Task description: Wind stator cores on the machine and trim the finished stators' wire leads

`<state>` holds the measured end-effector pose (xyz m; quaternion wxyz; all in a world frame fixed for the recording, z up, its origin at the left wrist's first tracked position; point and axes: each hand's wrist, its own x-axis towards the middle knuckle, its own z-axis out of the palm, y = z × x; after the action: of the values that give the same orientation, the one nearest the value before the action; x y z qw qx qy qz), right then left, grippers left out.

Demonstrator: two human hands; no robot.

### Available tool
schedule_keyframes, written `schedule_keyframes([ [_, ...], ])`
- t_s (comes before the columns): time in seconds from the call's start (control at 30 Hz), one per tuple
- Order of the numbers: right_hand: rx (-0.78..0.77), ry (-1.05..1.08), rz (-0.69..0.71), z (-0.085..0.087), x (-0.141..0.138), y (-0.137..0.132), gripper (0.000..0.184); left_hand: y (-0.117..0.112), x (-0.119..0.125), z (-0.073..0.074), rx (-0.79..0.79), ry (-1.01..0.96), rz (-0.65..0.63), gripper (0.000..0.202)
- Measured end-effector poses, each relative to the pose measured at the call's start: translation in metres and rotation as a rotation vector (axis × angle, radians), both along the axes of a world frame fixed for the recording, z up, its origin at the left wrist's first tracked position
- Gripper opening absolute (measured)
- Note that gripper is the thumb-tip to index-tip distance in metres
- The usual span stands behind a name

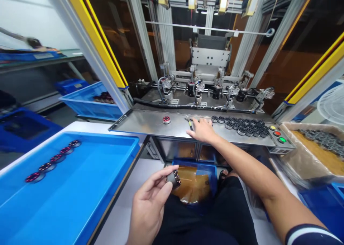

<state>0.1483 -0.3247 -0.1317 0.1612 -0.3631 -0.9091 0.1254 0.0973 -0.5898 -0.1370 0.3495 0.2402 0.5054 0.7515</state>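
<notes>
My left hand (152, 198) is closed on a motor stator (174, 179), pinched between thumb and fingers and held on its side above my lap. My right hand (203, 130) is stretched forward over the metal ledge (142, 122), with thumb and fingers apart. Beside its fingertips lies a small pair of cutters (190, 125) with yellow-green and dark handles; whether the fingers touch it I cannot tell. A single stator with red windings (166, 119) sits on the ledge to the left. Right of the hand, many dark stators (242, 126) stand in packed rows.
A blue tray (80, 187) on the left holds several red-wound stators (57, 158). Behind the ledge stands a winding machine (211, 60) with several stations. Yellow, red and green buttons (277, 133) are at the right end, near a box of dark parts (309, 159). A blue bin (212, 169) sits below.
</notes>
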Motion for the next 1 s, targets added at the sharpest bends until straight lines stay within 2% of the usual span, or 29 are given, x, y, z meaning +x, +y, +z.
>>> schedule_keyframes([
  [0.13, -0.067, 0.087, 0.055, 0.001, 0.009, 0.001, 0.033, -0.001, 0.003, 0.005, 0.04, 0.038, 0.052, 0.014],
  [0.27, -0.197, 0.234, 0.141, 0.015, 0.024, 0.011, 0.031, -0.002, 0.008, 0.006, 0.065, 0.032, 0.032, 0.012],
  [0.33, -0.299, 0.323, 0.178, 0.022, 0.04, 0.007, 0.031, -0.002, 0.009, 0.005, 0.066, 0.019, 0.024, 0.012],
  [0.4, -0.421, 0.409, 0.226, 0.023, 0.065, -0.012, 0.038, -0.001, 0.01, 0.004, 0.055, 0.007, 0.019, 0.013],
  [0.47, -0.54, 0.469, 0.293, 0.015, 0.097, -0.045, 0.044, 0.0, 0.01, 0.003, 0.022, -0.006, 0.002, 0.016],
  [0.6, -0.764, 0.513, 0.371, -0.019, 0.157, -0.124, 0.048, 0.007, 0.014, 0.002, -0.004, -0.009, -0.114, 0.029],
  [0.67, -0.741, 0.553, 0.362, -0.034, 0.174, -0.154, 0.054, 0.012, 0.019, 0.0, 0.012, 0.011, -0.158, 0.033],
  [0.77, -0.577, 0.582, 0.399, -0.043, 0.184, -0.174, 0.069, 0.018, 0.027, -0.004, 0.01, 0.047, -0.192, 0.033],
  [0.83, -0.518, 0.595, 0.436, -0.041, 0.185, -0.175, 0.075, 0.021, 0.033, -0.005, 0.002, 0.068, -0.212, 0.034],
  [1.0, -0.506, 0.638, 0.499, -0.032, 0.18, -0.168, 0.079, 0.018, 0.039, -0.002, -0.017, 0.122, -0.232, 0.034],
])
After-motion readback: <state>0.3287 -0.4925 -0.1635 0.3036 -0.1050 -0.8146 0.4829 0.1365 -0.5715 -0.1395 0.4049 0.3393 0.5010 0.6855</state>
